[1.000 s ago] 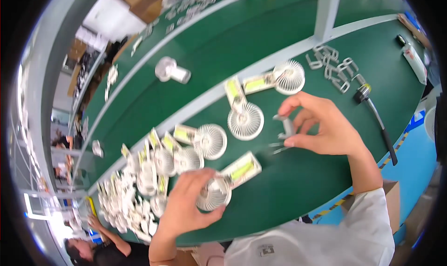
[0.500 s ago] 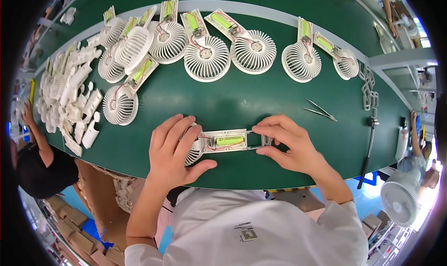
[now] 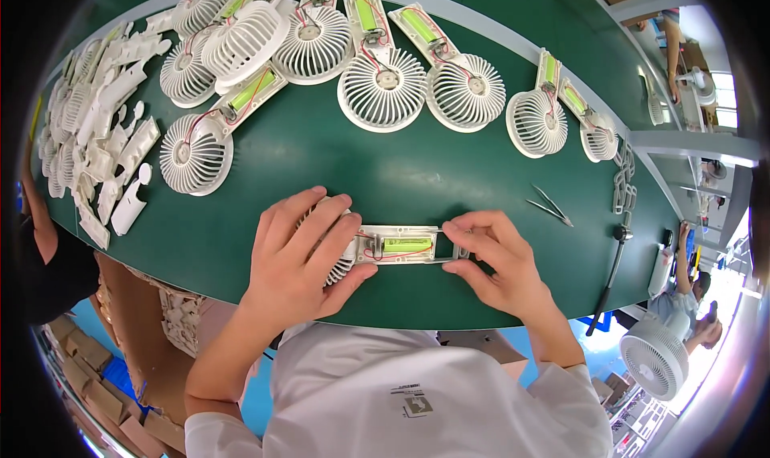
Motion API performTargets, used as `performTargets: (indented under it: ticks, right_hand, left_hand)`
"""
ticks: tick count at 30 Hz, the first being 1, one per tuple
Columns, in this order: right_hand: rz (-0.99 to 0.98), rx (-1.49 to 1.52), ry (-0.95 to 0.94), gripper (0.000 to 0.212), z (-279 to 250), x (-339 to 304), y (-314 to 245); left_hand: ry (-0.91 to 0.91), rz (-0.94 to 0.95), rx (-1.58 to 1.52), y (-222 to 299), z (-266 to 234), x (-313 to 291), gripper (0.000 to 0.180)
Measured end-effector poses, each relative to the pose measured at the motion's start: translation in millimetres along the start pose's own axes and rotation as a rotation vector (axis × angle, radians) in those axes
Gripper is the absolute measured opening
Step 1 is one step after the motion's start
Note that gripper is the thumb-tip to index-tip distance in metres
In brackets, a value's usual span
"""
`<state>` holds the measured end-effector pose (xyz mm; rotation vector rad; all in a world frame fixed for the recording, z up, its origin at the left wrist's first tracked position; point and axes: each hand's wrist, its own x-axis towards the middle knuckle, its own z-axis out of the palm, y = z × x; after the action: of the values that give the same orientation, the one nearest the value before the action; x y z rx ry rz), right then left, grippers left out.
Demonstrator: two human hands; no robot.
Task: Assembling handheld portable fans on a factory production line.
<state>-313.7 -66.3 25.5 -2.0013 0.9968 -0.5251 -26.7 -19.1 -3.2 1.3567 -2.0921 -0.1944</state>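
Lying on the green table in front of me is an open-backed white handheld fan [image 3: 371, 251], its handle pointing right. A green battery [image 3: 407, 245] with red wires sits in the handle. My left hand [image 3: 301, 253] is closed around the round slatted head, covering most of it. At the handle's end, my right hand [image 3: 501, 257] pinches a grey loop-shaped bracket [image 3: 444, 259] between thumb and fingers. The bracket's two arms meet the handle's end; whether they sit inside it I cannot tell.
Several similar open fans [image 3: 383, 89] line the table's far side. White shell parts [image 3: 112, 137] are heaped at the left. Tweezers [image 3: 551, 208], grey loop brackets [image 3: 624, 181] and a black-handled tool [image 3: 613, 273] lie at the right. Other people are beyond both table ends.
My right hand has brought the bracket slightly closer to the handle's end. My left hand keeps its hold on the fan head. The whole view has shifted a little.
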Motion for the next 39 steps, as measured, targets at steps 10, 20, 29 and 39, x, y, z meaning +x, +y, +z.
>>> performTargets:
  ticks: [10, 20, 29, 39]
  right_hand:
    - [-0.034, -0.038, -0.004, 0.071, 9, 26, -9]
    - [-0.043, 0.092, 0.380, 0.018, 5, 10, 37]
    - [0.001, 0.021, 0.368, 0.006, 12, 13, 33]
    - [-0.024, 0.029, 0.401, 0.007, 5, 11, 36]
  left_hand:
    - [-0.058, -0.038, -0.002, -10, -26, 2, 0.054]
    - [0.144, -0.408, 0.561, -115, -139, -14, 0.032]
    - [0.136, -0.364, 0.389, -186, -133, 3, 0.027]
    - [0.666, -0.798, -0.411, -177, -179, 53, 0.031]
